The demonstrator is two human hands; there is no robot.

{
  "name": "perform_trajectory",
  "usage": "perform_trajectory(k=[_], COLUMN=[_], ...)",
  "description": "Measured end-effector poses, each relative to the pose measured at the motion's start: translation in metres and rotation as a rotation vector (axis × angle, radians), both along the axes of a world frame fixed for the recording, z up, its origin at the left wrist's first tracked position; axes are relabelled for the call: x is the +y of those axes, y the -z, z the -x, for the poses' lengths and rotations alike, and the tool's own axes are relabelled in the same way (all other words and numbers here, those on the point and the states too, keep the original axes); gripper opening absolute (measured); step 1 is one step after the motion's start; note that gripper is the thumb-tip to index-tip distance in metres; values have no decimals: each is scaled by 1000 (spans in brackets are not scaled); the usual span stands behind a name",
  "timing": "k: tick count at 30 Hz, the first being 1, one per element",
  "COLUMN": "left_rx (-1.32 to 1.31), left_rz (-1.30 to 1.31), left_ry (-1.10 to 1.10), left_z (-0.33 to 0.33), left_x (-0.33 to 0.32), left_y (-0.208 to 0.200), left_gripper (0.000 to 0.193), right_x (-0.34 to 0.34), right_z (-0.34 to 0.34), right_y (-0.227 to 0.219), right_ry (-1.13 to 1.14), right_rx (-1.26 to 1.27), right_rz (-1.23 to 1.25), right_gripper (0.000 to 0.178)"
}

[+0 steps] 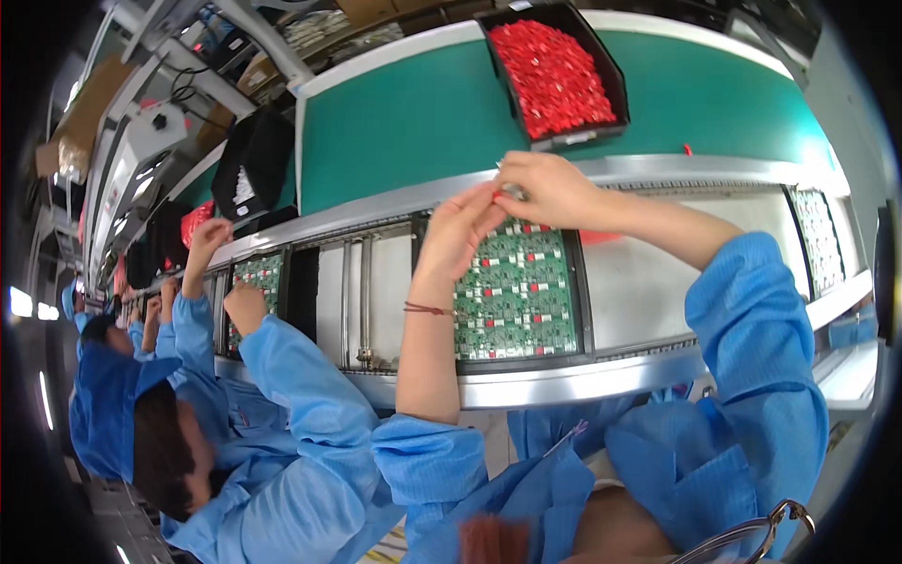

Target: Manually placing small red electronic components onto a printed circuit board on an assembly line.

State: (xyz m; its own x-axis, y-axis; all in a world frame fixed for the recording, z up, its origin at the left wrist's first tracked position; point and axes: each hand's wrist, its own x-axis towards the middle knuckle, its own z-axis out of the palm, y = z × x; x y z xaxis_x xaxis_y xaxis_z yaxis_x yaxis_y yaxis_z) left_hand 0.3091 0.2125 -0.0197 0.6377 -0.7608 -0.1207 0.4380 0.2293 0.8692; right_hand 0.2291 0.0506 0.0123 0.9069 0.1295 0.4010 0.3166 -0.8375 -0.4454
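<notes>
Above a green circuit board panel [517,301] in a dark frame, my two hands meet at the fingertips. Closed in a pinch, my left hand [458,230] holds a small red part [497,195], of which only a speck shows. My right hand [547,188] is closed too, its fingers curled against the left fingertips. Something small and greyish shows at its fingers, too small to make out. Several red and white components stand on the panel. Beyond my hands, a black bin [615,80] full of small red parts [554,80] rests on the green work surface [404,117].
A metal-edged conveyor [376,310] runs left to right below my hands. Another board panel [817,235] lies at the far right. One loose red part [688,149] lies on the green surface. At left, a co-worker in a blue cap [113,404] reaches over another panel [258,282].
</notes>
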Motion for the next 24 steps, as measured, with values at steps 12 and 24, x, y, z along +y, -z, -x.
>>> perform_trajectory(k=[12, 24], left_rx=[-25, -83], left_rz=[-107, -63], left_ry=[-96, -392], left_z=[-3, -28], left_x=[3, 37], left_y=[-1, -21], left_gripper=[24, 21], right_x=[6, 2], right_z=[-12, -20], right_y=[2, 30], right_ry=[-46, -86], right_rx=[64, 283], right_rz=[-255, -246], right_gripper=[14, 12])
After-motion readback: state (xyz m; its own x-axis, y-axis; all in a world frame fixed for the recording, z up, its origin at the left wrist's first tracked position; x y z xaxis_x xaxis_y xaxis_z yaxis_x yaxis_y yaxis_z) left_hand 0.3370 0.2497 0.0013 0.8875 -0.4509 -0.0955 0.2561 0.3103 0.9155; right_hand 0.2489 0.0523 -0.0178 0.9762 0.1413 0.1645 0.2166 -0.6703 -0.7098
